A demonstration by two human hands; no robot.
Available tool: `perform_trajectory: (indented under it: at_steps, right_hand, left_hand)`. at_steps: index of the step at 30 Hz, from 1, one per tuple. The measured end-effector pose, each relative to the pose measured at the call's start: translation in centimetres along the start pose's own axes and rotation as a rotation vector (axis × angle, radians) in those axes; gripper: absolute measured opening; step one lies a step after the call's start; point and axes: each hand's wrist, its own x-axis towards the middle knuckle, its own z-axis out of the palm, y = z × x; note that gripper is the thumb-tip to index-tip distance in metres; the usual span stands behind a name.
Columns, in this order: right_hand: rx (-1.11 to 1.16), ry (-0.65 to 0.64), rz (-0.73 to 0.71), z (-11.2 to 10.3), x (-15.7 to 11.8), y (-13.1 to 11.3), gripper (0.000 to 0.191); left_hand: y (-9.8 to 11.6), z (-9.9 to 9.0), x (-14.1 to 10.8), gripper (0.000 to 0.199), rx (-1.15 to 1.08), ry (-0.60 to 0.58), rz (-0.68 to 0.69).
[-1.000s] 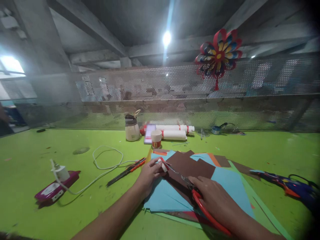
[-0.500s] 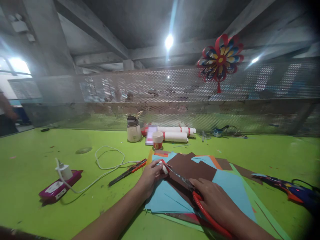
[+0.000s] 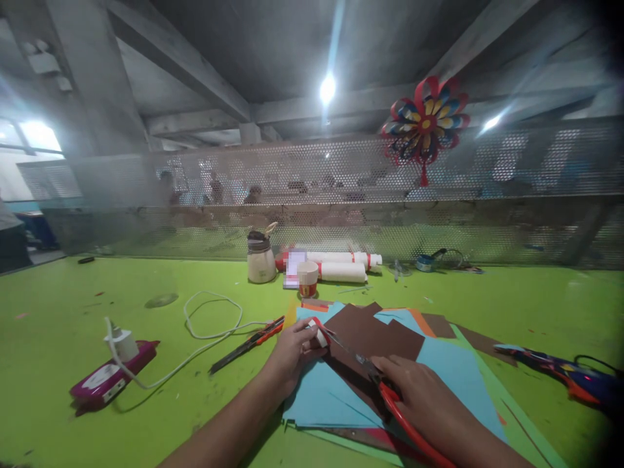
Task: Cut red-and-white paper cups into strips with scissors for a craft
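Note:
My left hand (image 3: 291, 351) pinches a small red-and-white piece (image 3: 319, 333), which looks like part of a paper cup. Red-handled scissors (image 3: 361, 359) are gripped in my right hand (image 3: 416, 387), their tips at the right edge of that piece. Whether the blades are parted is hard to make out. Below both hands lie sheets of brown paper (image 3: 363, 328) and light blue paper (image 3: 331, 403), stacked loosely with green and orange ones. Just behind the pile stands a red-and-white paper cup (image 3: 307, 281).
A box cutter (image 3: 248, 343) and a white cable (image 3: 195, 354) from a purple power strip (image 3: 110, 383) lie left. At right rests a blue glue gun (image 3: 560, 369). A lidded jar (image 3: 261, 261) and white rolls (image 3: 341, 272) stand before a perforated metal screen (image 3: 214, 227).
The view has tilted slightly, so the scene sits a little lower. The held piece has turned slightly in my left hand, showing more of its side. Both grips stay the same.

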Motion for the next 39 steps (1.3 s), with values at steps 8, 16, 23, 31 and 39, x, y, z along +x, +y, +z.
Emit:
perform_trajectory:
  at_steps: [8, 16, 23, 31, 39]
  right_hand:
    - [0.067, -0.001, -0.028, -0.44, 0.09, -0.03, 0.019]
    - [0.053, -0.011, -0.02, -0.36, -0.18, -0.2, 0.026]
    - [0.047, -0.018, -0.008, -0.55, -0.17, -0.43, 0.028]
    - [-0.006, -0.038, -0.003, -0.16, -0.03, -0.26, 0.033]
    - [0.017, -0.017, -0.007, -0.28, -0.13, -0.34, 0.035]
  left_hand:
    - [0.49, 0.04, -0.23, 0.026, -0.022, -0.015, -0.002]
    - [0.35, -0.08, -0.14, 0.029, -0.044, -0.019, 0.0]
    - [0.31, -0.01, -0.17, 0.026, -0.05, -0.021, -0.005]
    - [0.03, -0.24, 0.08, 0.025, -0.04, -0.009, -0.017]
    - [-0.1, -0.27, 0.17, 0.023, -0.057, -0.003, -0.014]
